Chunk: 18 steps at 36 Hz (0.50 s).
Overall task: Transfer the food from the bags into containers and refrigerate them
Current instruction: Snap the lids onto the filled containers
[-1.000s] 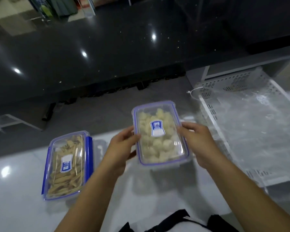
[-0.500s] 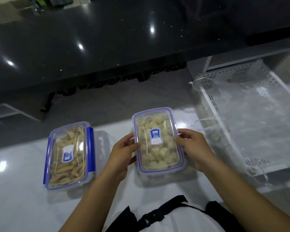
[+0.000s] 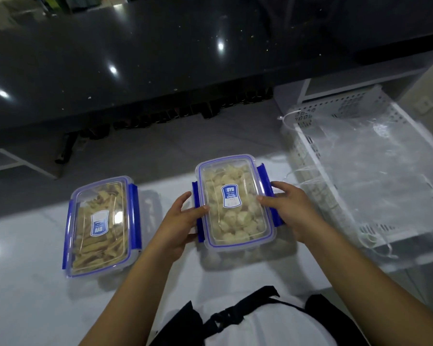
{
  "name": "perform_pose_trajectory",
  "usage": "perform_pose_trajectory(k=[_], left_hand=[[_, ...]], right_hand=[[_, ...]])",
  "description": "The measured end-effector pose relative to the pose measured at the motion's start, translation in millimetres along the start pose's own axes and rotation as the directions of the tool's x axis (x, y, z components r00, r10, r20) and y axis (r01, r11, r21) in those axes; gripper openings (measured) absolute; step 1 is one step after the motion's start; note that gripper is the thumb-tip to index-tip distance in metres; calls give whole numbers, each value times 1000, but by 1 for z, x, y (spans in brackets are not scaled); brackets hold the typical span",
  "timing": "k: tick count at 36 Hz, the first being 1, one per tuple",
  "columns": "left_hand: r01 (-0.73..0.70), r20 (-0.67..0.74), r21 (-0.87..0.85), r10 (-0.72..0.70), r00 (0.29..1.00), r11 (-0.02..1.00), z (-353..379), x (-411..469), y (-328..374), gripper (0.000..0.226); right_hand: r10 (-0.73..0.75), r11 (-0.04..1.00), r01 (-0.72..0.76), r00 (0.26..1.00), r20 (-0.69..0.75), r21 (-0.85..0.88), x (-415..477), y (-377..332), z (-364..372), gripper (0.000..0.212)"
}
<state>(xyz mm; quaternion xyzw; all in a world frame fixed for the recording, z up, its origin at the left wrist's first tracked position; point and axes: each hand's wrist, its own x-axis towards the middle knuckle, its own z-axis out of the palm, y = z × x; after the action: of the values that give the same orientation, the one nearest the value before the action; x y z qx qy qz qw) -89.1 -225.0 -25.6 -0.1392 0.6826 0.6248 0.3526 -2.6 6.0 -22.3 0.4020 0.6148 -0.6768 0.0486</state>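
Moved: clips (image 3: 263, 176) are being splayed outward, unlike earlier.
Head view: container (image 3: 235, 201) is being held at desk (image 3: 23, 283), contact unclear.
Hands: left hand (image 3: 178, 223), right hand (image 3: 290, 211) are being curled round its sides.
Handling: judged stiff, light, slick; sides favoured.

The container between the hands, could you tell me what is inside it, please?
Pale, lumpy food pieces fill the container, seen through its clear lid. The blue label covers some, and lower layers are hidden.

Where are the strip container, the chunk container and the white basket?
strip container (image 3: 99, 223), head view, lid label.
chunk container (image 3: 231, 199), head view, lid label.
white basket (image 3: 355, 106), head view, perforated far wall.
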Motion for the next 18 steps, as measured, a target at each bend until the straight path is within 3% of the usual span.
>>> perform_pose_trajectory(k=[2, 5, 13, 18], left_hand=[[-62, -47, 37, 64, 997, 997, 1, -1, 1, 59], [-186, -110, 215, 213, 971, 959, 7, -2, -1, 53], [-249, -101, 438, 323, 941, 864, 12, 3, -2, 47], [-250, -93, 469, 329, 940, 847, 14, 5, -1, 42]], right_hand=[[-91, 994, 90, 996, -10, -60, -4, 0, 3, 31], [-169, 979, 166, 986, -15, -117, -6, 1, 5, 16], [-229, 914, 198, 972, -45, -354, -2, -3, 9, 4], [-245, 891, 199, 967, -63, -407, -8, -7, 11, 23]])
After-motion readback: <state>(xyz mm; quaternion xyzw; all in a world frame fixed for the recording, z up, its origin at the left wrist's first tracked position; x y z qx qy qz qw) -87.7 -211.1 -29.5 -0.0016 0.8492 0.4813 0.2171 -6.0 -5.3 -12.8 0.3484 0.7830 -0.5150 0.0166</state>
